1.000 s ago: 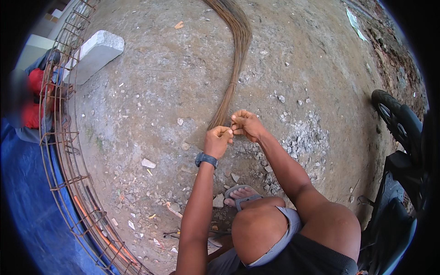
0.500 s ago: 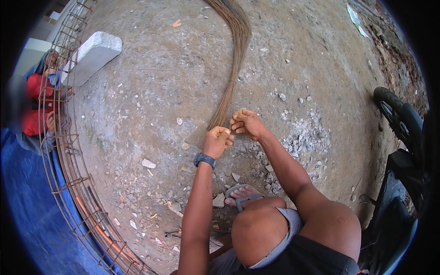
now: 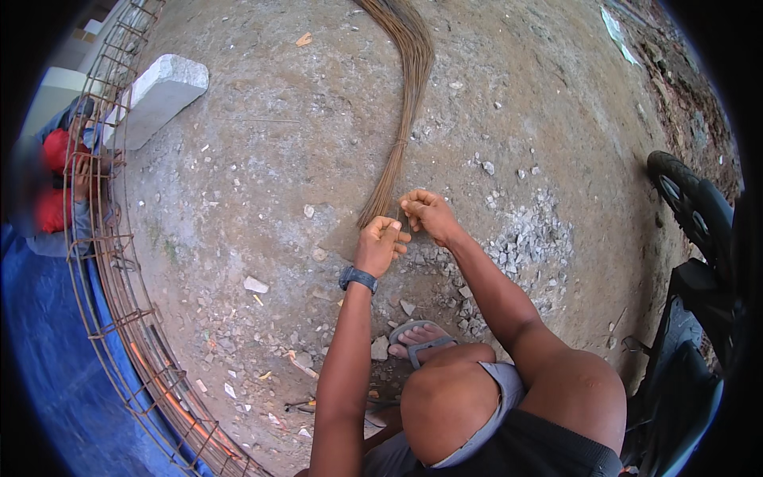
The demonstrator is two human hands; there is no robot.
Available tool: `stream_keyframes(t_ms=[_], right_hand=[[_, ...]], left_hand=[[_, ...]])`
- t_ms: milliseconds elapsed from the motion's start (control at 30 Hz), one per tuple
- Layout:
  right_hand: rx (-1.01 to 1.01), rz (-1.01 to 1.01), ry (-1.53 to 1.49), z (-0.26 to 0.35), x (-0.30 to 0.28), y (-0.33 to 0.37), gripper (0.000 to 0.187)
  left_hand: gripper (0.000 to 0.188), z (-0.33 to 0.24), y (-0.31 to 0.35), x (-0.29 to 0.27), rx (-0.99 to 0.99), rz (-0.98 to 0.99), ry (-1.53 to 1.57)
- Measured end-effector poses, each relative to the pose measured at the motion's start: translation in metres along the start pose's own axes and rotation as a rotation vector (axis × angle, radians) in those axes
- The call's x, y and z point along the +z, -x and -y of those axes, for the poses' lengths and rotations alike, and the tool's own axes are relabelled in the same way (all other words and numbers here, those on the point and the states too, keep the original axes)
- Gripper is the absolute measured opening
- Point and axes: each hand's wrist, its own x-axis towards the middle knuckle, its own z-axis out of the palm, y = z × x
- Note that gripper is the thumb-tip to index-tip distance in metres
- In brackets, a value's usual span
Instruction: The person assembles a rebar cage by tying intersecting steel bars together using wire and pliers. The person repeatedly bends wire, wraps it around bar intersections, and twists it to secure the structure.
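Note:
A long bundle of thin, rusty-brown binding wire (image 3: 407,119) lies curved on the ground, its near end beside my left hand. My left hand (image 3: 381,242), with a dark watch on its wrist, is closed in a pinch. Close by on the right, my right hand (image 3: 429,216) also pinches, thumb against fingers. A thin strand, seemingly of the same wire, shows faintly between the two hands; its ends are hidden by my fingers.
Crushed stone (image 3: 528,238) lies right of my hands. A rebar cage (image 3: 119,318) runs along the left, beside a blue tarp (image 3: 48,334) and a pale block (image 3: 163,95). Behind the cage is another person in red (image 3: 57,151). A motorbike (image 3: 691,294) stands at right.
My right fingers have shifted slightly, drawing a little away from my left fingers. Behind the cage, the other person's arm has moved upward.

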Motion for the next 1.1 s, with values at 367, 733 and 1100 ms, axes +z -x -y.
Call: stream_keyframes(t_ms=[367,733,1100], right_hand=[[-0.017,-0.002,0.176,0.011,0.005,0.005,0.019],[0.040,-0.011,0.120,0.012,0.004,0.009,0.020],[-0.031,-0.117,0.067,0.003,0.020,0.018,0.021]], left_hand=[[0.021,0.003,-0.004,-0.002,0.090,-0.014,-0.084],[0.021,0.005,-0.004,-0.002,0.059,-0.112,-0.078],[0.021,-0.012,0.009,0.005,0.716,-0.647,-1.064]])
